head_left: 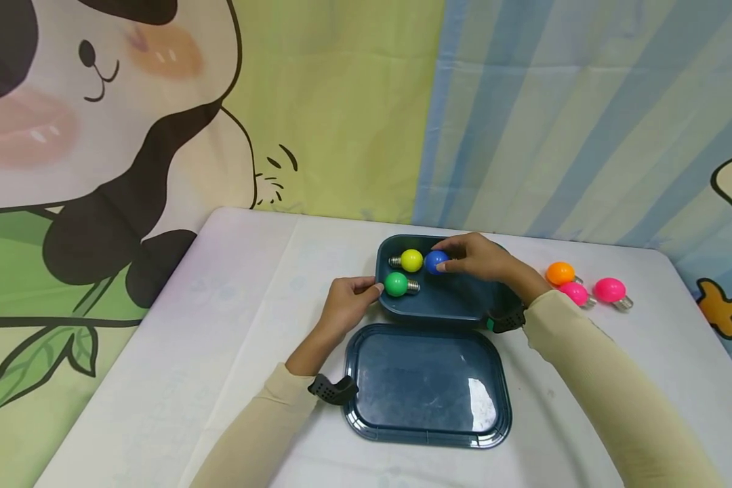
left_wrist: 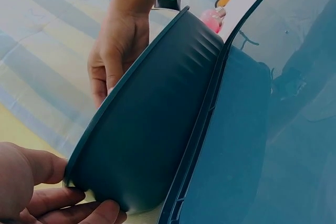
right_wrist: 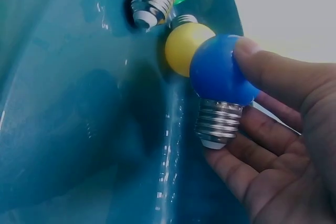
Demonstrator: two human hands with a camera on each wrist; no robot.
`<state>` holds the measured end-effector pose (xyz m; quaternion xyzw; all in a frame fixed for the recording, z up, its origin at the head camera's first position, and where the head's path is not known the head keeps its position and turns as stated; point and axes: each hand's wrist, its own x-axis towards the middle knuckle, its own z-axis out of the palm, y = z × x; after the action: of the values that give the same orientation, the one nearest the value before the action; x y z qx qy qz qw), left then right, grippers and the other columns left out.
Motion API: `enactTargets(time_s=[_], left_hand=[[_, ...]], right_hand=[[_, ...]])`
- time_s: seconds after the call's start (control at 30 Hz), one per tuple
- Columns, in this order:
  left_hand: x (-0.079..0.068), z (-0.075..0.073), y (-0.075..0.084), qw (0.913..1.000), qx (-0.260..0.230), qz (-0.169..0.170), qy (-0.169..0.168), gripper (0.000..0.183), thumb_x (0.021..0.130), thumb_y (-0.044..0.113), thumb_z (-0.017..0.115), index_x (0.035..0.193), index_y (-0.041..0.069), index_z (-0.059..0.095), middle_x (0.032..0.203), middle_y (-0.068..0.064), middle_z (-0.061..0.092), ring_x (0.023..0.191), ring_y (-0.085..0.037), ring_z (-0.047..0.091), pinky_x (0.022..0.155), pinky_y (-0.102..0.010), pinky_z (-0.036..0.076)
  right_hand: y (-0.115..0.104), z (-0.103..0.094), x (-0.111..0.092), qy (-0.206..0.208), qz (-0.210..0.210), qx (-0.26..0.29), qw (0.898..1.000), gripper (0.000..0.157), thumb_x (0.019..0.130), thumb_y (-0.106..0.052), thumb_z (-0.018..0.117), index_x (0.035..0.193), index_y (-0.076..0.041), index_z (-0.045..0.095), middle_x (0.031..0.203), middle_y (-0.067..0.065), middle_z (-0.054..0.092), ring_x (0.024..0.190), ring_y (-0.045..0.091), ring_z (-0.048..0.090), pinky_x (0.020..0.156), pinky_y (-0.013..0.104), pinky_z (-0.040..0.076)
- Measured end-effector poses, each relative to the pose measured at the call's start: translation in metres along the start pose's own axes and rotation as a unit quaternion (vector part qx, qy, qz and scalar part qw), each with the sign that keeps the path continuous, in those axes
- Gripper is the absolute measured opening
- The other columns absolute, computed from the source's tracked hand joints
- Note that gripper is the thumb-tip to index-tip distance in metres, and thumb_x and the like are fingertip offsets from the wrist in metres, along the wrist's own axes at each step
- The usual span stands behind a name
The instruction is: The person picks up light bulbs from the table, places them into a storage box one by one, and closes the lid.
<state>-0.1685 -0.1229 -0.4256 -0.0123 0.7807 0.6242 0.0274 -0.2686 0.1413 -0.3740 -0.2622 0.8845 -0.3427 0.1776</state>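
Observation:
My right hand (head_left: 477,257) holds a blue light bulb (right_wrist: 221,72) between thumb and fingers, inside the dark teal box (head_left: 439,308). In the right wrist view the bulb's silver screw base points down toward the fingertips. Close beside it lies a yellow bulb (head_left: 411,260), and nearer the box's front left corner a green bulb (head_left: 396,285). My left hand (head_left: 349,303) grips the box at its left end; in the left wrist view the thumb (left_wrist: 50,167) is at the rim and the fingers curl beneath, against the outer wall.
In front of the box, the matching lid (head_left: 427,386) lies flat on the white table (head_left: 268,305). Right of the box are an orange bulb (head_left: 560,272) and two pink bulbs, one (head_left: 610,290) farther right. A printed cloth (head_left: 341,108) hangs behind the table.

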Motion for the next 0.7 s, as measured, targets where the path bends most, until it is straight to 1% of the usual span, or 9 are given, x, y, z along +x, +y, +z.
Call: enactTargets(time_s=[0.23,0.37,0.47,0.57,0.7], left_hand=[[0.000,0.000,0.000,1.0000,-0.005,-0.002,-0.003,0.033,0.095,0.018,0.063,0.118,-0.005,0.067,0.107,-0.011,0.070,0.097,-0.020,0.067,0.084,-0.033,0.056],[0.000,0.001,0.000,1.0000,-0.005,-0.003,-0.004,0.032,0.095,0.018,0.063,0.118,-0.004,0.067,0.107,-0.011,0.070,0.097,-0.020,0.068,0.084,-0.033,0.055],[-0.001,0.000,0.001,1.0000,-0.005,-0.001,-0.004,0.032,0.095,0.019,0.063,0.118,-0.004,0.067,0.107,-0.011,0.070,0.097,-0.020,0.068,0.084,-0.033,0.055],[-0.001,0.000,0.000,1.0000,-0.004,0.000,-0.003,0.033,0.095,0.019,0.063,0.118,-0.004,0.067,0.107,-0.011,0.070,0.097,-0.020,0.068,0.084,-0.033,0.055],[-0.001,0.000,-0.001,1.0000,-0.003,0.003,-0.005,0.033,0.095,0.019,0.063,0.119,-0.004,0.066,0.107,-0.012,0.070,0.097,-0.020,0.067,0.084,-0.033,0.055]], right_hand=[[-0.001,0.001,0.007,-0.011,-0.008,-0.002,1.000,0.041,0.092,-0.014,0.069,0.127,0.004,0.060,0.119,0.018,0.063,0.102,0.029,0.061,0.092,0.047,0.050],[-0.003,0.001,0.009,-0.023,-0.003,-0.004,1.000,0.041,0.091,-0.012,0.070,0.126,0.006,0.059,0.117,0.018,0.064,0.102,0.030,0.061,0.091,0.046,0.050],[-0.004,0.002,0.012,-0.035,0.002,-0.014,0.999,0.041,0.090,-0.011,0.070,0.126,0.006,0.059,0.117,0.018,0.064,0.104,0.030,0.061,0.092,0.045,0.050],[-0.003,0.002,0.015,-0.047,-0.002,-0.033,0.998,0.042,0.090,-0.012,0.070,0.126,0.007,0.059,0.117,0.019,0.064,0.106,0.032,0.060,0.092,0.047,0.050],[-0.002,0.001,0.017,-0.048,-0.003,-0.061,0.997,0.043,0.089,-0.013,0.072,0.126,0.007,0.059,0.119,0.019,0.063,0.109,0.034,0.060,0.094,0.047,0.048]])
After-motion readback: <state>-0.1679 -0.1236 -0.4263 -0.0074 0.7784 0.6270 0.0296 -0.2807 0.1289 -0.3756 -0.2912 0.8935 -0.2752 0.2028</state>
